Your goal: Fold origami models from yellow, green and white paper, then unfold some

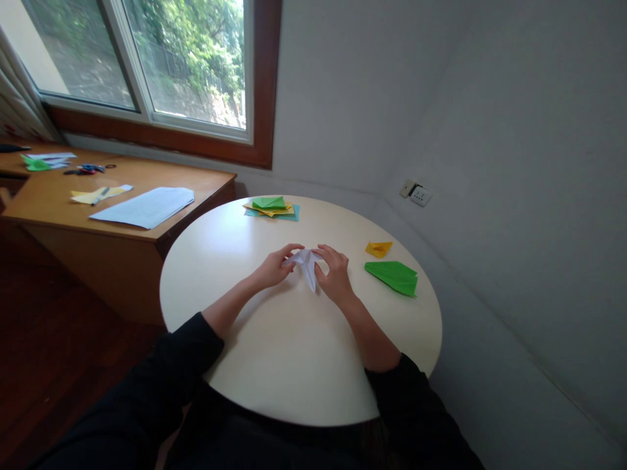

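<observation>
A folded white paper piece (307,264), with wing-like sides and a long point toward me, is held just over the middle of the round table. My left hand (277,266) pinches its left side between thumb and fingers. On the opposite side, my right hand (335,270) grips the right wing, thumb below and fingers on top. Both hands are closed on the paper, and parts of its edges are hidden by my fingers.
The round white table (289,365) bears a stack of green, yellow and blue papers (269,206) at the back. To the right lie a yellow folded paper (379,249) and a green folded paper (393,277). A wooden desk (142,176) with white sheets (147,205) adjoins the left.
</observation>
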`<action>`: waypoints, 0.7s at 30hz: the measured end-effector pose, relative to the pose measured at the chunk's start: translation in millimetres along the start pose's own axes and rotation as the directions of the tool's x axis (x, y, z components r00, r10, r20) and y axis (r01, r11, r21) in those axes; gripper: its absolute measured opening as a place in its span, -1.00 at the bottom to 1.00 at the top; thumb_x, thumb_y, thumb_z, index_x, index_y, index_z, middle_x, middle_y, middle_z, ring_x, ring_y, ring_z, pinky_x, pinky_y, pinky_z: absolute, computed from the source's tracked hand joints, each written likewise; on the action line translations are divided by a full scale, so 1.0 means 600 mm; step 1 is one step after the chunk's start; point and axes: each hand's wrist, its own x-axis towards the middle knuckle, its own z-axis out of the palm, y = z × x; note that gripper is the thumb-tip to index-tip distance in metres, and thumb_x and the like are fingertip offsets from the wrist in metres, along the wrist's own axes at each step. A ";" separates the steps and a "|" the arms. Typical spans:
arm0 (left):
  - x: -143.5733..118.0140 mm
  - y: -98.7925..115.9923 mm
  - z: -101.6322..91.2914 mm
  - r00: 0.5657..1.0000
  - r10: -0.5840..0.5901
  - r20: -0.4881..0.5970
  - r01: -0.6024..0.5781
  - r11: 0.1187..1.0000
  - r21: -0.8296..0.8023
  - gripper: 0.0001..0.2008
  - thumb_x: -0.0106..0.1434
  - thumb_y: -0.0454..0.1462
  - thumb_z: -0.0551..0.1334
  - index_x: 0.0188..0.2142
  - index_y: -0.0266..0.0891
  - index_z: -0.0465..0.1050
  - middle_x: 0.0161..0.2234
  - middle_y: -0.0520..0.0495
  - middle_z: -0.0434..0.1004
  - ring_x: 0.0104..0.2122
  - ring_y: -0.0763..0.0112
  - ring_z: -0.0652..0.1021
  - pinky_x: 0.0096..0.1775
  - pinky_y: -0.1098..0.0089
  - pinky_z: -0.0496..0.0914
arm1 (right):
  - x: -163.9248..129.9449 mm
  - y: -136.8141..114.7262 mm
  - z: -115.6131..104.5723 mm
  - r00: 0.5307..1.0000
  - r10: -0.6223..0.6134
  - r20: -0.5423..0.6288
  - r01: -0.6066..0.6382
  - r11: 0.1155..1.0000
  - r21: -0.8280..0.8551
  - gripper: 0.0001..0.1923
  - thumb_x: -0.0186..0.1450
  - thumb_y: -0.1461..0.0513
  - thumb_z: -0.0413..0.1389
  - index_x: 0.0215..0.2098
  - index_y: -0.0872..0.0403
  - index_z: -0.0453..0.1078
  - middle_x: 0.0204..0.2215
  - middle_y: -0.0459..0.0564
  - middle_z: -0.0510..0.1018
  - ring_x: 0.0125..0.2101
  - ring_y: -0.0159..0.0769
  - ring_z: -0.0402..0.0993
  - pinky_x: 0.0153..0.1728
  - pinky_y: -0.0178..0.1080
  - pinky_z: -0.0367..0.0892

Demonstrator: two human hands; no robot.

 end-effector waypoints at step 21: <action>-0.002 -0.007 0.002 0.983 0.181 0.002 -0.178 0.964 0.195 -0.52 0.06 -0.30 0.18 0.02 -0.21 0.27 -0.09 -0.16 0.42 -0.16 0.29 0.46 -0.12 0.29 0.34 | 0.003 -0.001 0.000 0.985 0.160 0.065 -0.166 0.980 0.108 -0.75 0.10 0.25 0.12 -0.22 0.04 0.33 -0.40 -0.10 0.51 -0.30 -0.24 0.46 -0.11 -0.10 0.08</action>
